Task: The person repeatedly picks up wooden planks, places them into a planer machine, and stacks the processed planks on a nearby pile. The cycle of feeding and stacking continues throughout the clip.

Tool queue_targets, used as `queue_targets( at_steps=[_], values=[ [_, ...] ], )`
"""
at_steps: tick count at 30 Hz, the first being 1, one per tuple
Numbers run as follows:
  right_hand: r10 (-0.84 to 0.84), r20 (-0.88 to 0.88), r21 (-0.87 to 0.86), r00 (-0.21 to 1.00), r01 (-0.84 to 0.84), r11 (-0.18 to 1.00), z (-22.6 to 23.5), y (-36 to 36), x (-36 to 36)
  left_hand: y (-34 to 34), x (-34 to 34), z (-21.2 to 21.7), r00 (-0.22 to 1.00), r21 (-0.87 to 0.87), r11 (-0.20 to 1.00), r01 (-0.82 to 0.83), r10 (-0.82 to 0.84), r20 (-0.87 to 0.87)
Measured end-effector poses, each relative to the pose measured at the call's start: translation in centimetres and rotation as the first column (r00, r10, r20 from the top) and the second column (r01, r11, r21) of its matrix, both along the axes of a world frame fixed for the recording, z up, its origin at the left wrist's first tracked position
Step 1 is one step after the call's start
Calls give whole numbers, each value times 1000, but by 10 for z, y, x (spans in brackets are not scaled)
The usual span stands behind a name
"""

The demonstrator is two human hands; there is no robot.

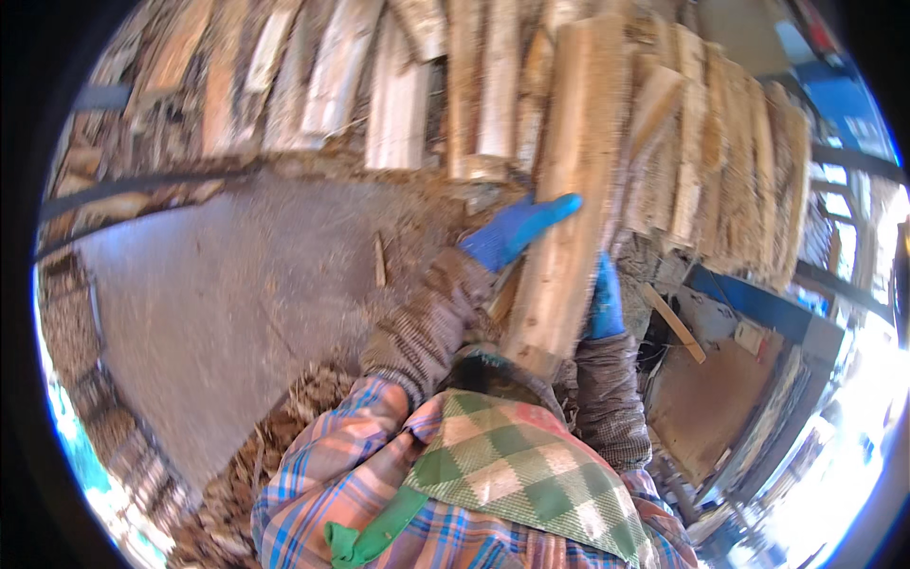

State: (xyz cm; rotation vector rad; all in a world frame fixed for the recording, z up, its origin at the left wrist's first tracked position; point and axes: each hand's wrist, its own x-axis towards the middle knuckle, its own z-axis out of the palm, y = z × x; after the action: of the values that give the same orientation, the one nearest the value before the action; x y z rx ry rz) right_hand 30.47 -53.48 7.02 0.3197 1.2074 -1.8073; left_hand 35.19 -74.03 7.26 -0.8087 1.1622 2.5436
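Note:
A long split log (569, 180) runs away from my body, its near end close to my chest and its far end over the stacked wood. My left hand (519, 228), in a blue glove, grips the log's left side, with the thumb lying along its top. On the right side my right hand (605, 299), also blue-gloved, presses against the log; its fingers are mostly hidden behind the wood. The log's edges are a little smeared by motion.
Rows of split wood (398, 104) line the far side, continuing right as more pieces (730, 161). A grey metal sheet (237, 275) lies left. Wood chips (232, 493) heap at lower left. A brown board (711, 408) and a thin stick (673, 322) are at right.

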Motion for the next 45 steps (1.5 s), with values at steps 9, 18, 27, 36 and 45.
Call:
queue_targets(
  at_steps=[9,18,27,36,45],
  values=[
    [-123,-328,-80,937,102,991,65,183,3,176,-10,40,988,-232,970,69,-98,-118],
    [-421,-776,-99,471,567,818,137,430,19,418,-131,23,716,-22,854,519,-449,-535],
    [-235,-832,425,502,850,311,121,542,-42,668,-252,4,423,284,318,905,-748,-512],
    [-578,-668,460,470,870,176,70,535,-49,696,-320,-38,248,425,56,903,-878,-410],
    [-762,-613,48,-207,953,-298,54,551,6,690,-327,-38,245,481,56,875,-908,-340]
  ],
)
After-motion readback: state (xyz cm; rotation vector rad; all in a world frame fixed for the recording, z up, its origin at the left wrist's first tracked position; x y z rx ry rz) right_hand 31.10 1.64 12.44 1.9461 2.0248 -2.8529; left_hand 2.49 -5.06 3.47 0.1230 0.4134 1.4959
